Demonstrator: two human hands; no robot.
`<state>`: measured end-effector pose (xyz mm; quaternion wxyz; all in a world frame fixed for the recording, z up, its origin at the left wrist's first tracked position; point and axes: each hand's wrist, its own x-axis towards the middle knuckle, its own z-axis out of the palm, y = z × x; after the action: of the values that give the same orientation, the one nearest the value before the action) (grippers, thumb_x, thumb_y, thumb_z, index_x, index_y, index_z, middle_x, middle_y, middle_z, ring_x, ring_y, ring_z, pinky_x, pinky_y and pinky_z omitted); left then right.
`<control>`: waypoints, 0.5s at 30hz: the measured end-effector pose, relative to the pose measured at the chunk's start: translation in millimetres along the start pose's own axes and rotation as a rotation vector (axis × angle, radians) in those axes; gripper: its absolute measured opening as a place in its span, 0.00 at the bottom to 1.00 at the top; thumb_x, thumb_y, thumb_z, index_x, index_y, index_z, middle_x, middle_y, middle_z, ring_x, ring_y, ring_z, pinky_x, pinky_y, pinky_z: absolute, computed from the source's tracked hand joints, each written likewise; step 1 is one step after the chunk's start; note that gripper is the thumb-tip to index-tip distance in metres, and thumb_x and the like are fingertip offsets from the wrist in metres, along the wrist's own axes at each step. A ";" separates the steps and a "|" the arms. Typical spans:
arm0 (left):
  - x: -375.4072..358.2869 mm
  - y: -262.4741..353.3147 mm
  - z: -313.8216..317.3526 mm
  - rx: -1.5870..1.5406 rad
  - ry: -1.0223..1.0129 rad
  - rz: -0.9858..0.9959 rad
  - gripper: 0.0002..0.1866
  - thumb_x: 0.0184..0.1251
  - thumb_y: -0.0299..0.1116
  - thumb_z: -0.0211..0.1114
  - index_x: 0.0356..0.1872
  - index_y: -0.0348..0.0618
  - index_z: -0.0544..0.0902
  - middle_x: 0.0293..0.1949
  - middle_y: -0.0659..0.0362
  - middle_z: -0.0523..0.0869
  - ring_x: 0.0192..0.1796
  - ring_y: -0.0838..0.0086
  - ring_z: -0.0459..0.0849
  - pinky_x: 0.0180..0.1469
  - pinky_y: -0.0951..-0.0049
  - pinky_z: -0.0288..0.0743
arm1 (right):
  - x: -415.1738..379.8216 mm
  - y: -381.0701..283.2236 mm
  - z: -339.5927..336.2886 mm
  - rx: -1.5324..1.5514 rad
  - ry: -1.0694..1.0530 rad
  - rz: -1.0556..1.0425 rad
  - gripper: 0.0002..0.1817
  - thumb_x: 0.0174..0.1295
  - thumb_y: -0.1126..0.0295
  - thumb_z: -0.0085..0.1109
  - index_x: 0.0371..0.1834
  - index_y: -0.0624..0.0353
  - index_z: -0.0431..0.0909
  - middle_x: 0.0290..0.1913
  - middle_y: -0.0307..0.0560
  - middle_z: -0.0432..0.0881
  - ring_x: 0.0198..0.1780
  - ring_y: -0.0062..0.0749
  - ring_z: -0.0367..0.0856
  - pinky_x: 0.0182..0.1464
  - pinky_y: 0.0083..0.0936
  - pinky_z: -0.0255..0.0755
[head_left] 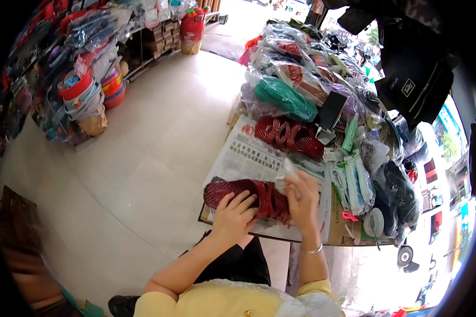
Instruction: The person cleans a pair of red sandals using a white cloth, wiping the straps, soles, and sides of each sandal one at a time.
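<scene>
A dark red plastic slipper [222, 193] lies on a newspaper [232, 164] near the front edge of the table. My left hand [234, 217] grips its near side, fingers curled over the sole and strap. In my right hand [303, 196] is a crumpled white cloth [284, 177], pinched between thumb and fingers just above the strap end of the slipper. Whether the cloth touches the slipper is hard to see. The matching red slipper [288, 135] rests farther back on the newspaper.
Plastic-wrapped goods [291, 68] are heaped at the table's back, beside a green tube [349, 135] and bagged white items [355, 182]. A black bag [415, 87] hangs at right. Buckets [112, 87] and piled wares stand across the tiled floor [127, 174].
</scene>
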<state>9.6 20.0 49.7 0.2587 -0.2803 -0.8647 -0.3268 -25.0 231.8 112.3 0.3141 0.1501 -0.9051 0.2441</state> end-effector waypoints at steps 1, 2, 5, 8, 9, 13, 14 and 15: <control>-2.7 1.7 0.7 -0.001 -0.002 0.002 0.15 0.49 0.33 0.75 0.40 0.46 0.86 0.59 0.56 0.85 0.67 0.61 0.78 0.68 0.53 0.65 | -4.9 -15.2 -1.2 0.053 -0.061 -0.100 0.13 0.56 0.76 0.67 0.45 0.53 0.86 0.53 0.51 0.83 0.53 0.51 0.79 0.54 0.41 0.74; -2.4 2.6 1.1 0.017 -0.009 -0.012 0.15 0.48 0.33 0.75 0.39 0.46 0.86 0.57 0.57 0.85 0.67 0.62 0.78 0.68 0.53 0.66 | -7.9 -30.8 -1.3 0.109 -0.114 -0.195 0.14 0.55 0.76 0.68 0.45 0.53 0.86 0.54 0.51 0.83 0.52 0.51 0.79 0.54 0.41 0.75; -3.0 1.9 -1.5 0.055 -0.048 0.006 0.15 0.48 0.33 0.75 0.38 0.46 0.85 0.56 0.57 0.85 0.67 0.62 0.78 0.68 0.53 0.66 | -10.8 -38.1 6.6 0.032 -0.217 -0.213 0.14 0.55 0.76 0.69 0.46 0.53 0.85 0.54 0.51 0.83 0.51 0.50 0.79 0.54 0.41 0.75; -3.0 2.8 -2.0 0.047 -0.041 0.010 0.16 0.48 0.32 0.75 0.40 0.45 0.85 0.58 0.57 0.85 0.68 0.63 0.78 0.69 0.54 0.65 | -10.1 -23.3 7.6 0.120 -0.205 -0.065 0.12 0.58 0.76 0.67 0.46 0.55 0.85 0.55 0.52 0.83 0.52 0.52 0.79 0.55 0.41 0.75; -2.3 2.5 -1.8 0.035 -0.025 0.008 0.16 0.48 0.32 0.75 0.41 0.45 0.86 0.59 0.57 0.85 0.68 0.63 0.78 0.69 0.54 0.65 | -9.3 -19.0 6.2 0.124 -0.205 -0.072 0.12 0.58 0.76 0.67 0.46 0.55 0.85 0.55 0.52 0.83 0.52 0.52 0.79 0.55 0.41 0.75; -1.5 1.4 -1.3 0.005 -0.007 0.004 0.16 0.48 0.31 0.74 0.42 0.45 0.86 0.60 0.56 0.85 0.68 0.63 0.78 0.69 0.54 0.65 | -13.6 4.1 -2.6 -0.019 -0.139 0.090 0.11 0.60 0.76 0.65 0.46 0.56 0.85 0.56 0.54 0.83 0.54 0.54 0.79 0.56 0.43 0.74; -1.5 1.4 -1.3 0.006 -0.009 0.000 0.16 0.48 0.31 0.74 0.42 0.46 0.86 0.60 0.56 0.85 0.68 0.63 0.78 0.69 0.54 0.65 | -11.3 1.9 -6.5 -0.020 -0.123 0.075 0.11 0.60 0.76 0.65 0.46 0.56 0.86 0.56 0.54 0.83 0.54 0.54 0.79 0.56 0.42 0.74; -2.2 1.8 -0.7 0.005 -0.016 -0.006 0.16 0.49 0.31 0.74 0.42 0.46 0.86 0.60 0.56 0.85 0.68 0.63 0.78 0.69 0.54 0.65 | -9.1 -2.3 -11.1 -0.020 -0.109 0.064 0.12 0.60 0.76 0.65 0.47 0.55 0.86 0.56 0.54 0.83 0.54 0.54 0.79 0.56 0.42 0.74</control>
<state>12.6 19.9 49.5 0.2514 -0.2797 -0.8685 -0.3229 -11.6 236.9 114.9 0.2581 0.1311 -0.9275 0.2365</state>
